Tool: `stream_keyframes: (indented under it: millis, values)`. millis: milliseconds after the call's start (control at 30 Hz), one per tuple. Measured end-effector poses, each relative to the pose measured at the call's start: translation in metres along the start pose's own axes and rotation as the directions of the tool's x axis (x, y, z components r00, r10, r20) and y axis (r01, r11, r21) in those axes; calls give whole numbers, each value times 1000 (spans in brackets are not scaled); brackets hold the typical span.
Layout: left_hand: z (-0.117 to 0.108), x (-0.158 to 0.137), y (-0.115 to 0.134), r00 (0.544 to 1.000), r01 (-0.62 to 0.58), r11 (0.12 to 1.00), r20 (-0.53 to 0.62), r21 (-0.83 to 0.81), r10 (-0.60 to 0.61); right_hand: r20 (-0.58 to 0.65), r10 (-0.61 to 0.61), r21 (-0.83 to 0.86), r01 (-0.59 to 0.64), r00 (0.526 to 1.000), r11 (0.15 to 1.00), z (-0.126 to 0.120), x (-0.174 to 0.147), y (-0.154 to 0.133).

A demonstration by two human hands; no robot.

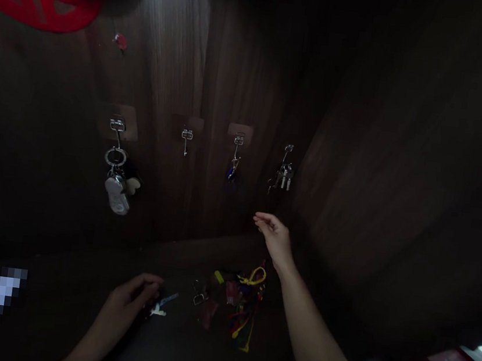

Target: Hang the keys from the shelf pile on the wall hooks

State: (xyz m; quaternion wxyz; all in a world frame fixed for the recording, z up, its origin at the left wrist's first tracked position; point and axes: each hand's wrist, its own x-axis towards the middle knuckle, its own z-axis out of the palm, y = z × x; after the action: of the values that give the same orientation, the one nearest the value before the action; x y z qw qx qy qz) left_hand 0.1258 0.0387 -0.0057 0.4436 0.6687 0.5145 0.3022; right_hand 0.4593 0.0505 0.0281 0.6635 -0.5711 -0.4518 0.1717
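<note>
Bare forearms point(314, 330) reach in from below. Flat, slim keys point(158, 309), one bluish and one pale, sit at the fingertips of the half-curled left hand point(127, 301); whether it grips them, I cannot tell. Raised below a wire hook point(289, 149) bearing silvery keys point(285, 179), the right hand point(277, 237) draws its fingertips near the thumb, any hold unclear. Yellow cord point(257, 275) loops over the dark surface point(168, 347), beneath streaky wood-grain panelling point(173, 49).

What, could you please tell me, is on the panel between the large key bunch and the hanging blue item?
In the head view, a metal hook sits between the key bunch and the blue item.
</note>
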Motion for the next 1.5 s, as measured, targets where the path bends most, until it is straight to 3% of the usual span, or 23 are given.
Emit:
stream_keyframes:
  millis: [300, 467, 633, 900, 1033, 1100, 1200, 1500]
  values:
    - [-7, 3, -7, 991, 21, 990, -125, -141, -39, 280, 57, -32, -50, 958, 998, 39, -42, -1]
    - [-15, 9, -11, 982, -17, 988, -189, -151, -12, 458, 38, -169, 45, 888, 985, 48, -56, 3]
    - [-25, 9, -7, 973, -25, 995, -229, -91, 4, 547, 47, -256, 113, 836, 960, 52, -65, 2]
    - [-34, 5, -8, 992, -34, 996, -120, 88, 44, 733, 41, -344, 318, 679, 883, 57, -75, -6]
    - [-23, 0, -8, 977, -212, 957, 29, 197, 210, 762, 70, -396, 379, 643, 836, 54, -74, -5]
    - [-16, -3, -9, 944, -322, 920, 155, 224, 293, 775, 77, -401, 393, 628, 827, 53, -73, -4]
    - [-10, -6, -13, 902, -402, 869, 285, 287, 323, 793, 79, -404, 424, 604, 810, 52, -73, -4]
    - [-16, 2, -24, 942, -326, 878, 199, 350, 271, 805, 94, -421, 453, 585, 786, 55, -75, -4]
